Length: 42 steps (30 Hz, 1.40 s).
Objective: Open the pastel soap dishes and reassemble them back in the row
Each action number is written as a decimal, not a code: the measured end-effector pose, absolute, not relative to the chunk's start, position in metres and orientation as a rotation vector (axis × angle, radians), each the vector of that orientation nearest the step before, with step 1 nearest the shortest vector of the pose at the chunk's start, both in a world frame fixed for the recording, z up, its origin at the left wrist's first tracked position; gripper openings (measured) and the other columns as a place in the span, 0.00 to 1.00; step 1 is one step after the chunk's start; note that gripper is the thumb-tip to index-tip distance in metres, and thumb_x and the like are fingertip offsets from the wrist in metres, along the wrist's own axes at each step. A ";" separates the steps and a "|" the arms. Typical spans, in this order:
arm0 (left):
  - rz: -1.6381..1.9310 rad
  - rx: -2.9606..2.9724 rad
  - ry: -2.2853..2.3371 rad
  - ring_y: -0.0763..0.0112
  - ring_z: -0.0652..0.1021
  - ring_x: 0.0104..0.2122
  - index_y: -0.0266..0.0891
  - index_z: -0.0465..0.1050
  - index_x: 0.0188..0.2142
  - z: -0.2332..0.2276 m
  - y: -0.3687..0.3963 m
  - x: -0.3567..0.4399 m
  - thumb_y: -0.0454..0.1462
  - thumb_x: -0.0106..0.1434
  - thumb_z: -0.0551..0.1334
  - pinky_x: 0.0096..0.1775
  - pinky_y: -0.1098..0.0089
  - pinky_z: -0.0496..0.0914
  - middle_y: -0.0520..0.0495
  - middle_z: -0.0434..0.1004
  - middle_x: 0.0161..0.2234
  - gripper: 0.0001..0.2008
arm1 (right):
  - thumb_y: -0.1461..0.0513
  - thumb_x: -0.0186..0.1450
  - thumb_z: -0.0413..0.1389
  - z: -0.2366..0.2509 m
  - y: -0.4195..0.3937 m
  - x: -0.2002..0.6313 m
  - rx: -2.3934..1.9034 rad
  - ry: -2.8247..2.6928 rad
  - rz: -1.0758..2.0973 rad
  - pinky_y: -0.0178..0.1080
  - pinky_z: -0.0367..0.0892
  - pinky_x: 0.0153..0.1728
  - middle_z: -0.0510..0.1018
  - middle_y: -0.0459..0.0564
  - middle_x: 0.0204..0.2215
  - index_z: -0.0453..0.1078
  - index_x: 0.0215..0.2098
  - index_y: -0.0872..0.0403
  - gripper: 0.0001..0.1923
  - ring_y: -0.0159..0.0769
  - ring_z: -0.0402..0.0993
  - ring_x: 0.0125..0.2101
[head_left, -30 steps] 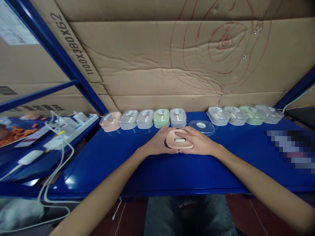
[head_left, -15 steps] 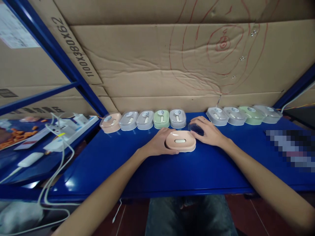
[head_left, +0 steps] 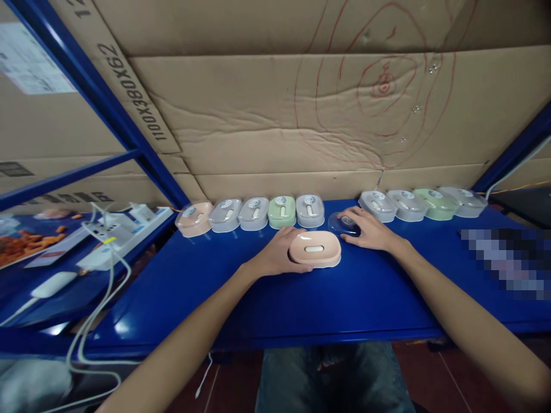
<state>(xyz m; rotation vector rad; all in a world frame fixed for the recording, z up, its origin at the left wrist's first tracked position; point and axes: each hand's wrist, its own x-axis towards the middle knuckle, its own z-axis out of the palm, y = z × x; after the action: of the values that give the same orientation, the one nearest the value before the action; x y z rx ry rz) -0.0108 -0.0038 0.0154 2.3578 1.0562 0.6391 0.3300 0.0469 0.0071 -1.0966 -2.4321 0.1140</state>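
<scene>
My left hand [head_left: 276,253] is closed around the left end of a peach soap box [head_left: 329,245], which is lidless and has a pale oblong piece in its middle. To the right, a clear lid [head_left: 336,221] with a round sticker lies on or just above the blue table. My right hand [head_left: 373,230] grips the lid's right side, its fingers over the top. Behind my hands stand lidded boxes of the same shape, among them a peach one [head_left: 194,220], a green one [head_left: 282,212] and a grey one [head_left: 310,212].
Several more lidded boxes, one of them green [head_left: 434,205], line the back right. Cardboard [head_left: 258,115] forms the back wall. A power strip [head_left: 103,241] with white cables [head_left: 97,304] is at left. A pixelated patch [head_left: 503,261] covers something at right.
My right hand has lowered the clear lid from a tilted position to a flatter one beside the peach soap box. My left hand keeps its hold on the box. The view has shifted slightly.
</scene>
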 end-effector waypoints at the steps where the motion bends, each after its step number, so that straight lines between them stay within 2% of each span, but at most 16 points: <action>1: 0.639 2.352 1.060 0.40 0.72 0.62 0.47 0.70 0.66 0.015 -0.004 -0.011 0.54 0.51 0.81 0.64 0.40 0.67 0.39 0.75 0.59 0.47 | 0.53 0.67 0.64 0.007 0.047 0.330 -1.099 -2.428 0.112 0.60 0.73 0.60 0.78 0.59 0.58 0.71 0.64 0.47 0.28 0.58 0.77 0.57; 9: 0.606 2.352 1.075 0.38 0.71 0.63 0.45 0.70 0.67 0.018 -0.005 -0.010 0.55 0.52 0.80 0.65 0.38 0.66 0.37 0.74 0.61 0.47 | 0.47 0.70 0.64 0.009 0.048 0.325 -1.078 -2.149 0.215 0.61 0.75 0.57 0.83 0.57 0.54 0.77 0.57 0.47 0.22 0.55 0.81 0.52; 12: 0.614 2.349 1.070 0.38 0.72 0.62 0.46 0.71 0.66 0.019 -0.005 -0.010 0.56 0.52 0.80 0.64 0.39 0.67 0.37 0.75 0.59 0.46 | 0.44 0.70 0.64 0.012 0.046 0.316 -1.057 -1.895 0.465 0.59 0.75 0.57 0.85 0.54 0.52 0.80 0.54 0.46 0.22 0.52 0.83 0.51; 15: 0.608 2.349 1.078 0.38 0.72 0.62 0.46 0.70 0.67 0.018 -0.006 -0.009 0.57 0.52 0.80 0.63 0.39 0.68 0.37 0.75 0.59 0.48 | 0.41 0.69 0.64 0.016 0.041 0.305 -1.019 -1.587 0.884 0.55 0.79 0.52 0.87 0.52 0.50 0.81 0.53 0.45 0.23 0.49 0.86 0.46; 17: 0.599 2.342 1.097 0.37 0.71 0.64 0.46 0.67 0.69 0.017 -0.007 -0.009 0.57 0.52 0.79 0.64 0.38 0.67 0.37 0.73 0.61 0.50 | 0.40 0.69 0.64 0.017 0.037 0.299 -0.956 -1.439 1.094 0.52 0.80 0.49 0.87 0.53 0.50 0.81 0.53 0.45 0.24 0.48 0.87 0.44; 19: 0.599 2.335 1.113 0.35 0.69 0.67 0.46 0.65 0.71 0.016 -0.007 -0.009 0.58 0.52 0.79 0.66 0.36 0.65 0.36 0.72 0.65 0.52 | 0.41 0.69 0.64 0.018 0.033 0.293 -0.909 -1.391 1.159 0.51 0.80 0.49 0.87 0.53 0.50 0.81 0.54 0.46 0.24 0.47 0.87 0.43; 23: 0.603 2.316 1.116 0.33 0.65 0.70 0.47 0.62 0.73 0.014 -0.008 -0.008 0.59 0.52 0.79 0.69 0.34 0.60 0.36 0.67 0.70 0.54 | 0.44 0.68 0.67 0.015 0.025 0.285 -0.880 -1.594 0.861 0.53 0.79 0.53 0.86 0.52 0.51 0.82 0.53 0.45 0.21 0.47 0.85 0.48; 26: 0.607 2.280 1.130 0.33 0.62 0.72 0.45 0.59 0.74 0.013 -0.008 -0.008 0.59 0.52 0.79 0.70 0.34 0.58 0.34 0.62 0.73 0.57 | 0.49 0.70 0.66 0.015 0.014 0.278 -0.807 -1.874 0.493 0.57 0.75 0.59 0.83 0.53 0.54 0.81 0.57 0.44 0.19 0.49 0.81 0.54; 29: 0.651 2.227 1.130 0.32 0.64 0.72 0.46 0.55 0.75 0.010 -0.008 -0.007 0.59 0.49 0.80 0.69 0.32 0.60 0.32 0.62 0.73 0.62 | 0.52 0.70 0.67 0.017 0.003 0.271 -0.715 -2.060 0.262 0.58 0.74 0.61 0.80 0.55 0.57 0.77 0.62 0.43 0.24 0.50 0.78 0.58; 33: 0.753 2.171 1.090 0.33 0.66 0.71 0.47 0.49 0.77 0.004 -0.007 -0.004 0.59 0.45 0.82 0.69 0.33 0.62 0.31 0.60 0.74 0.68 | 0.51 0.68 0.68 0.014 -0.004 0.263 -0.637 -2.169 0.132 0.58 0.74 0.60 0.78 0.56 0.59 0.74 0.66 0.42 0.29 0.52 0.77 0.60; 42: 0.734 2.131 1.046 0.34 0.64 0.73 0.47 0.46 0.78 0.005 -0.010 -0.002 0.58 0.47 0.83 0.70 0.33 0.59 0.30 0.64 0.72 0.69 | 0.49 0.69 0.67 0.004 -0.006 0.257 -0.609 -2.295 0.054 0.60 0.72 0.58 0.76 0.58 0.63 0.74 0.66 0.42 0.29 0.54 0.76 0.61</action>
<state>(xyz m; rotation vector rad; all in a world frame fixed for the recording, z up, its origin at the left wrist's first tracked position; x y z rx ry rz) -0.0017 -0.0103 0.0049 2.1310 1.0463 0.7342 0.2573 -0.0061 0.0036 -0.6093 -2.2951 0.0541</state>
